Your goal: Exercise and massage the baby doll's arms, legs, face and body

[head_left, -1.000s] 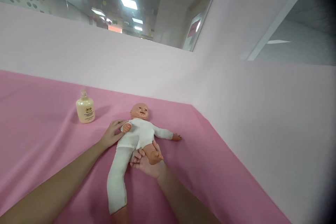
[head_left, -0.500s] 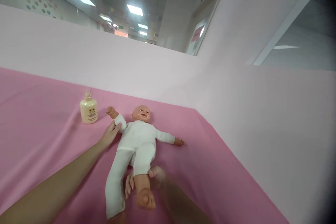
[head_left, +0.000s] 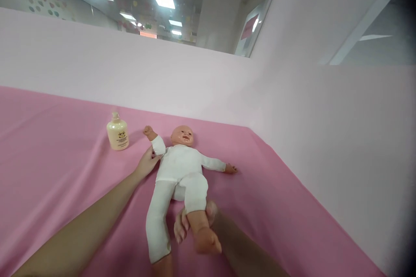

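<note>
A baby doll (head_left: 182,164) in a white long-sleeved suit lies on its back on a pink cloth, its head at the far end. My left hand (head_left: 147,163) is closed around the doll's upper arm at the picture's left, with some fingers hidden by the sleeve. From beneath, my right hand (head_left: 195,220) wraps the bare lower leg on the picture's right, thumb on one side and fingers on the other. That leg is bent and lifted off the cloth. The doll's other leg (head_left: 159,225) lies stretched out, its foot cut off by the lower picture edge.
A cream pump bottle (head_left: 118,133) stands upright left of the doll. The pink cloth (head_left: 65,147) covers the surface up to low white walls (head_left: 162,82) at the back and right. Window panes above them show a lit room.
The view has shifted slightly, so the bottle and doll appear farther right. My right hand has brought the bent leg and foot a little to the right. My left hand keeps its hold.
</note>
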{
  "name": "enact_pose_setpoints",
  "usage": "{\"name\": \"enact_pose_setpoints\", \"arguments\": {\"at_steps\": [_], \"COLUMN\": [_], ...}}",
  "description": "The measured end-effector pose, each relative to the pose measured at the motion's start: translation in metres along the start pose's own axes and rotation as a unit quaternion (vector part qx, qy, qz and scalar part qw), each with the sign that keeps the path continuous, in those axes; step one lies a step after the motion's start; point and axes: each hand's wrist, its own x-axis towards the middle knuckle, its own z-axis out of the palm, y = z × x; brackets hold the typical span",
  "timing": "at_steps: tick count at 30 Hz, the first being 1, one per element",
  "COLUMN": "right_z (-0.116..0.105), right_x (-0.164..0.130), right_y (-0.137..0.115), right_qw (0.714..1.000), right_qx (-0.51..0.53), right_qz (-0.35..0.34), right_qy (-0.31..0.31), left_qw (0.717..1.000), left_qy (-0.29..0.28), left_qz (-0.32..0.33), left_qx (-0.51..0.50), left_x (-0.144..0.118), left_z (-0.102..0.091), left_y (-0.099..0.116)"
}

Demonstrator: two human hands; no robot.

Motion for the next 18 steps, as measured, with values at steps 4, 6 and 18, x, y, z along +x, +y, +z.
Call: {"name": "enact_pose_setpoints", "arguments": {"at_steps": [4, 6, 18], "right_z": [0.003, 0.009, 0.017], "right_x": [-0.001, 0.004, 0.014], "right_y": [-0.004, -0.016, -0.030], "right_qw": [0.977, 0.952, 0.928], "right_qx": [0.107, 0.151, 0.151], "right_qz": [-0.081, -0.059, -0.015], "right_qy": [0.166, 0.260, 0.340], "left_qw": [0.998, 0.992, 0.979], "left_qy": [-0.025, -0.053, -0.113], "left_qz": [0.055, 0.104, 0.154], "left_qx": [0.020, 0.038, 0.072], "left_x": [0.001, 0.001, -0.002], "left_z": [0.000, -0.001, -0.008], "left_y": [-0.001, -0.002, 0.001]}}
